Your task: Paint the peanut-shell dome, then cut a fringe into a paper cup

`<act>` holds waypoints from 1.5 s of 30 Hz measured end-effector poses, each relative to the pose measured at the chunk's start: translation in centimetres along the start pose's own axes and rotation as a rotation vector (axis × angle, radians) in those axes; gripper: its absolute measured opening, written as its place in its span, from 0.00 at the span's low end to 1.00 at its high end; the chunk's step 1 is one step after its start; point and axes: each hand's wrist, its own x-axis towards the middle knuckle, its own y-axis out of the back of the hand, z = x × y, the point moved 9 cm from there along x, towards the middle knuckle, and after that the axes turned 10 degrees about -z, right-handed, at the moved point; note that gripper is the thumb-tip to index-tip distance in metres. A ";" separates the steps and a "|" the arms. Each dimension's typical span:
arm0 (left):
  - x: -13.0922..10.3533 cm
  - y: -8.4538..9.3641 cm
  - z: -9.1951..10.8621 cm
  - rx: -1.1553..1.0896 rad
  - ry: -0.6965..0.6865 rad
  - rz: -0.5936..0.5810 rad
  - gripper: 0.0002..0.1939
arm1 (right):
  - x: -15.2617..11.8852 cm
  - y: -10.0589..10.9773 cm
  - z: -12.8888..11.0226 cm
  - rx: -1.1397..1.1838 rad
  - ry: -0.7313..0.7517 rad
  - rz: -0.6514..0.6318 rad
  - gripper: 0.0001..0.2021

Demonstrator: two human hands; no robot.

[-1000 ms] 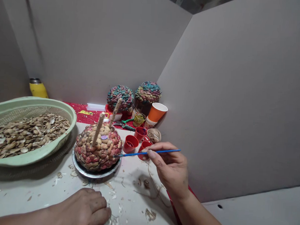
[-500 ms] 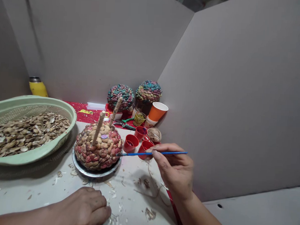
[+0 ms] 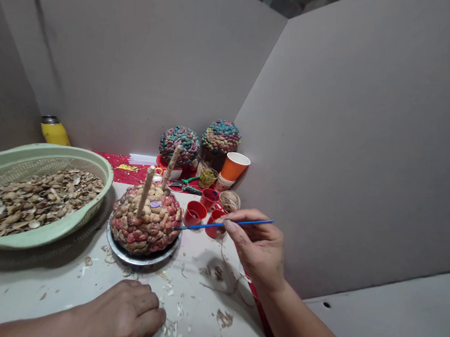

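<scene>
A thin blue paintbrush (image 3: 245, 222) is pinched in my right hand (image 3: 257, 247), its tip at the right side of a dome (image 3: 148, 225) covered in peanut shells. Red patches mark the dome, two wrapped sticks (image 3: 145, 191) stand up from it, and a small purple oval sits between them. Under the dome is a round metal dish (image 3: 122, 257). My left hand (image 3: 133, 311) rests on the table in front of the dish, its fingers curled; whether it holds anything is hidden. Red cups (image 3: 195, 213) of dark liquid stand between the dome and my right hand.
A green basket (image 3: 77, 221) of shells fills the left side. Behind are two multicoloured shell domes (image 3: 179, 144), an orange cup (image 3: 234, 167), green-handled pliers (image 3: 189, 181), a twine ball (image 3: 229, 201) and a yellow bottle (image 3: 55, 132). Grey panels enclose the table.
My right hand and the brush have moved slightly up and left, with the brush tip still at the dome's right side. My left hand has stayed in place.
</scene>
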 end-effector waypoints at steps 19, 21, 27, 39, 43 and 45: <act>0.0 -0.2 -0.1 0.001 0.009 -0.016 0.07 | 3.9 -2.5 5.2 -0.843 0.016 -0.375 0.05; -0.1 -0.1 -0.1 -0.003 0.012 -0.016 0.07 | 3.8 -2.7 5.6 -0.827 0.004 -0.388 0.04; -0.1 -0.1 -0.2 0.005 0.013 -0.009 0.07 | 3.6 -2.3 6.2 -0.668 -0.044 -0.375 0.04; -0.1 0.1 -0.1 0.005 0.008 0.008 0.07 | 3.5 4.0 6.1 -0.171 -0.196 0.051 0.19; -0.2 -0.1 0.0 -0.005 0.003 0.003 0.07 | 3.1 6.0 6.2 -0.044 -0.235 0.181 0.22; -0.2 -0.1 -0.1 -0.011 0.007 0.003 0.07 | 2.9 6.4 6.0 0.014 -0.239 0.227 0.22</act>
